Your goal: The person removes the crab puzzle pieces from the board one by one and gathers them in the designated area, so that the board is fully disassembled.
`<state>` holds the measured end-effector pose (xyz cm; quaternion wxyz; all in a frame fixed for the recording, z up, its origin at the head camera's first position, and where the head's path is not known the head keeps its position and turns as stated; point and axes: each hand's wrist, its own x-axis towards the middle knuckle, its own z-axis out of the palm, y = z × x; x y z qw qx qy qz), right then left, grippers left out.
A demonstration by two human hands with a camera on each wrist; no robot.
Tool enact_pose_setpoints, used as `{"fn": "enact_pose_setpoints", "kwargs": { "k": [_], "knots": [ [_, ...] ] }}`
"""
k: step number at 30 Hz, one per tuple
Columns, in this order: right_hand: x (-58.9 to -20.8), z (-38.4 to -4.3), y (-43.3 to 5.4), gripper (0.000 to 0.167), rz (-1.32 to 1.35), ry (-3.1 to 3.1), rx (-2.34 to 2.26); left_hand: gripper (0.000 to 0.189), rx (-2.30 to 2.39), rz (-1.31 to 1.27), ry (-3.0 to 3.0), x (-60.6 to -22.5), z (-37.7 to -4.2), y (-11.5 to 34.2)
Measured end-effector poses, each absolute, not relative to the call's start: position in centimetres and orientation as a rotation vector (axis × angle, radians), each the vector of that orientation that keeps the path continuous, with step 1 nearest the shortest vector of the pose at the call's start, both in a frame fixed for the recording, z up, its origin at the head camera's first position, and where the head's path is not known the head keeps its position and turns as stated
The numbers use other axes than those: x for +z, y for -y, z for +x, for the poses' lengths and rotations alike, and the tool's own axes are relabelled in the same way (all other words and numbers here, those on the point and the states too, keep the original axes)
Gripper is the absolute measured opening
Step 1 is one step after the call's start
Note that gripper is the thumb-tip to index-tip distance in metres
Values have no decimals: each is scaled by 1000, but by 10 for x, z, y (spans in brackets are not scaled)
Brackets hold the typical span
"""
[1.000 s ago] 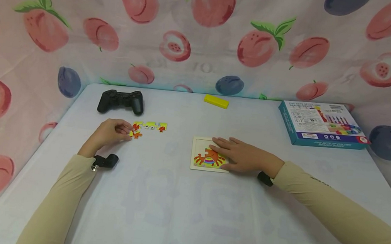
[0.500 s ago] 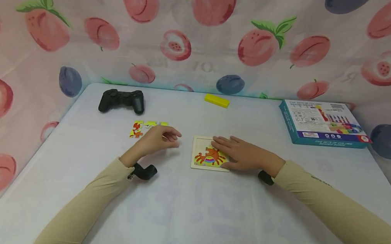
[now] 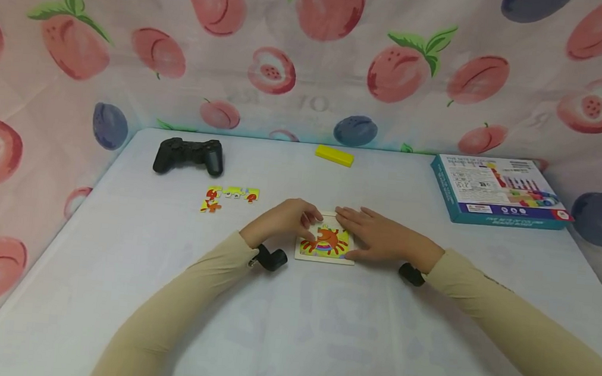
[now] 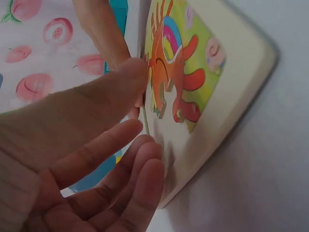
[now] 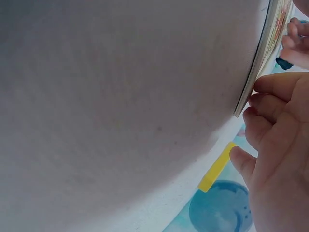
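A pale wooden puzzle tray [image 3: 324, 260] lies mid-table, holding joined pieces of an orange crab picture [image 3: 332, 238]. Over its left side reaches my left hand [image 3: 284, 219], fingers loosely bent. In the left wrist view the thumb [image 4: 116, 84] overlaps the crab's edge and stays apart from the curled fingers [image 4: 145, 179]; nothing shows between them. Bare tray base is visible beside the crab's notched edge. My right hand [image 3: 385, 237] rests at the tray's right side with fingers extended; the right wrist view puts those fingertips [image 5: 260, 84] along the tray's edge [image 5: 248, 87].
Several loose yellow and orange puzzle pieces [image 3: 211, 206] lie to the left of the tray. Behind them sits a black game controller [image 3: 189, 155]. A yellow block [image 3: 334, 155] lies near the back edge, and a flat toy box [image 3: 499, 193] stands at the back right.
My left hand has moved right from the loose pieces to the tray's left side. The right hand has shifted slightly toward the tray's right edge, uncovering more of the crab picture.
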<state>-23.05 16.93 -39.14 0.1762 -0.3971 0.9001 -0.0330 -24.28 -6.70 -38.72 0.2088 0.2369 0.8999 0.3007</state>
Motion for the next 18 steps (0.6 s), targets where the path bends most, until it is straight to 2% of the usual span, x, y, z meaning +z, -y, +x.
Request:
{"fn": "enact_pose_setpoints", "kwargs": {
  "k": [7, 18],
  "knots": [
    [-393, -229, -169, 85, -1127, -2545, -88, 39, 805, 644, -2476, -394, -252, 60],
    [-392, -229, -169, 85, -1123, -2547, -100, 34, 797, 592, -2519, -394, -246, 52]
  ]
}}
